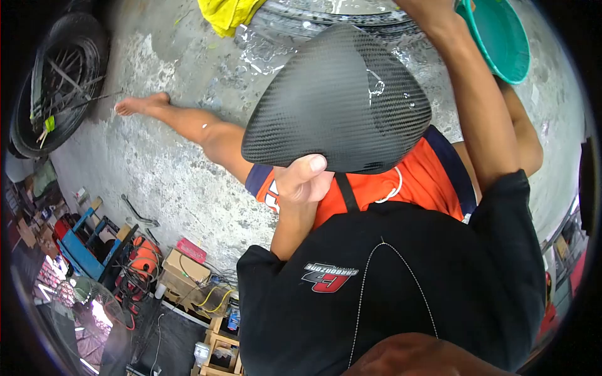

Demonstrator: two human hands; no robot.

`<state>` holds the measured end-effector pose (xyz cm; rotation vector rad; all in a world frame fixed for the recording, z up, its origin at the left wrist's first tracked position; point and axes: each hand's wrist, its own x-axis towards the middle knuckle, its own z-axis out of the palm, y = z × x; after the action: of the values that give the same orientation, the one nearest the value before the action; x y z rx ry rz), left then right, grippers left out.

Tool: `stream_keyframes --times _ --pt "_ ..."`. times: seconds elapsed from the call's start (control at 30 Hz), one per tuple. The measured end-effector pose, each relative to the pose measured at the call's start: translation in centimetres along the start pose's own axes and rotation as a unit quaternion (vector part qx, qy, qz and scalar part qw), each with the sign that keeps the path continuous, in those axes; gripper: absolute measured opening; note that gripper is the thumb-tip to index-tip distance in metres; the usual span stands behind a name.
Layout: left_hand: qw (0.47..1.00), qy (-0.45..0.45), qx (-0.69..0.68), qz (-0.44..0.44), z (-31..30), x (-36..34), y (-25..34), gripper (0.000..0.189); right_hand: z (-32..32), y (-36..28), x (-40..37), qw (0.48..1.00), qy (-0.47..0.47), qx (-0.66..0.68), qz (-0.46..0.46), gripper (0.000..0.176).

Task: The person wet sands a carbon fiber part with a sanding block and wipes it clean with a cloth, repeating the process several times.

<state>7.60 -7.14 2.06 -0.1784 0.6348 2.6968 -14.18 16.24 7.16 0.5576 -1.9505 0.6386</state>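
Note:
My left hand (305,180) is closed on the near edge of a curved carbon-fibre panel (326,103), thumb on top and its other fingers mostly hidden underneath. The panel is glossy black with a woven pattern, roughly triangular, and has some water drops on its right side. It is held above my lap. My right hand (429,11) reaches to the top edge of the view, where its fingers are cut off. Beside that forearm stands a teal bucket (506,47). Past the panel lies a wet, black tyre-like ring (338,17).
A yellow cloth (229,14) is on the wet concrete floor (188,169) at the top. A tyre with a spoked wheel (59,81) leans at upper left. Lower left are a fan (84,319), an orange tool with cables (144,257), a blue metal frame (84,244) and boxes (185,272).

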Motion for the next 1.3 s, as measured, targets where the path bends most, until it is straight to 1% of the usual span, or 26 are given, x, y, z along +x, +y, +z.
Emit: stream_keyframes --times 0.07,0.13,0.17,0.23,0.27,0.33,0.37,0.43,0.47,0.5,0.57,0.6,0.67,0.7,0.77,0.8,0.83,0.9,0.93,0.97,1.03,1.1,1.13,1.17,1.23,1.3 --pt "1.0 0.005 -0.005 0.007 -0.2 0.0 0.6 0.064 -1.5 -0.5 -0.6 1.0 -0.018 -0.013 0.012 0.017" --pt "1.0 0.012 -0.007 0.019 -0.4 0.3 1.2 0.064 -2.5 -1.3 -1.5 0.994 -0.051 0.02 0.097 0.015" --pt "1.0 0.016 -0.007 0.023 -0.5 0.6 1.4 0.064 -3.0 -2.0 -1.9 0.994 -0.05 0.023 0.095 0.015" --pt "0.999 0.027 -0.005 0.036 -0.7 1.6 1.8 0.064 -3.7 -3.2 -2.9 0.969 -0.109 0.061 0.211 0.015" --pt "0.998 0.036 -0.005 0.041 -0.9 2.2 1.8 0.065 -3.7 -3.3 -3.5 0.971 -0.132 0.074 0.186 0.015" --pt "0.996 0.076 -0.01 0.049 -1.4 3.7 1.6 0.062 -3.5 -4.3 -5.9 0.951 -0.183 0.087 0.234 0.017" --pt "0.996 0.073 -0.014 0.051 -1.8 4.6 1.2 0.062 -3.2 -4.7 -7.3 0.942 -0.21 0.079 0.251 0.019" --pt "0.988 0.136 -0.018 0.076 -2.5 6.5 -0.1 0.057 -1.9 -5.2 -9.7 0.925 -0.25 0.105 0.267 0.019" --pt "0.985 0.143 0.009 0.095 -2.7 7.4 -0.8 0.052 -1.0 -5.4 -10.6 0.931 -0.233 0.103 0.262 0.02" --pt "0.985 0.143 -0.002 0.095 -2.9 8.2 -1.4 0.052 -0.4 -5.6 -11.3 0.922 -0.236 0.105 0.29 0.02" --pt "0.976 0.163 -0.019 0.143 -2.8 9.5 -2.2 0.053 0.8 -5.7 -11.6 0.905 -0.266 0.057 0.328 0.022" --pt "0.975 0.161 -0.02 0.151 -2.9 9.8 -2.4 0.052 1.1 -5.7 -11.7 0.904 -0.275 0.052 0.324 0.022" --pt "0.974 0.163 -0.026 0.156 -2.9 9.8 -2.6 0.052 1.4 -5.9 -11.0 0.863 -0.313 0.023 0.395 0.023" --pt "0.973 0.164 -0.021 0.161 -2.8 9.7 -2.6 0.052 1.0 -6.5 -10.9 0.862 -0.324 0.021 0.388 0.023" --pt "0.971 0.168 -0.038 0.167 -2.4 9.4 -2.6 0.052 -0.5 -8.6 -11.4 0.881 -0.296 0.025 0.369 0.022" --pt "0.97 0.167 -0.045 0.171 -2.2 9.6 -2.5 0.051 -1.4 -8.4 -12.3 0.9 -0.296 0.039 0.318 0.024" --pt "0.969 0.169 -0.055 0.174 -2.3 9.9 -2.4 0.051 -1.5 -8.8 -12.5 0.888 -0.282 0.065 0.357 0.03" --pt "0.97 0.15 -0.043 0.189 -2.6 9.7 -2.7 0.053 -0.6 -7.0 -12.3 0.904 -0.317 0.026 0.284 0.024" --pt "0.97 0.156 -0.048 0.18 -2.9 9.5 -2.9 0.053 0.7 -6.8 -10.7 0.876 -0.36 -0.021 0.32 0.025" --pt "0.972 0.156 -0.041 0.171 -3.3 9.6 -2.9 0.054 2.2 -5.8 -10.4 0.857 -0.371 -0.016 0.357 0.025" --pt "0.973 0.16 -0.041 0.159 -2.8 9.2 -3.0 0.055 2.7 -5.7 -10.9 0.869 -0.348 -0.004 0.352 0.025" --pt "0.97 0.166 -0.049 0.174 -1.9 9.5 -2.5 0.053 0.2 -7.6 -11.0 0.884 -0.322 0.009 0.337 0.034" --pt "0.967 0.166 -0.056 0.183 -1.7 9.8 -2.4 0.053 -0.4 -8.3 -11.1 0.892 -0.305 0.044 0.332 0.037" --pt "0.965 0.17 -0.053 0.194 -1.6 9.9 -2.4 0.052 -0.8 -8.2 -11.1 0.899 -0.322 0.048 0.294 0.037" --pt "0.962 0.185 -0.049 0.193 -2.1 9.8 -2.9 0.051 0.0 -7.3 -11.0 0.882 -0.338 0.027 0.327 0.023" --pt "0.969 0.17 -0.045 0.173 -2.8 9.7 -3.0 0.05 2.6 -5.9 -10.2 0.867 -0.381 -0.072 0.314 0.021"
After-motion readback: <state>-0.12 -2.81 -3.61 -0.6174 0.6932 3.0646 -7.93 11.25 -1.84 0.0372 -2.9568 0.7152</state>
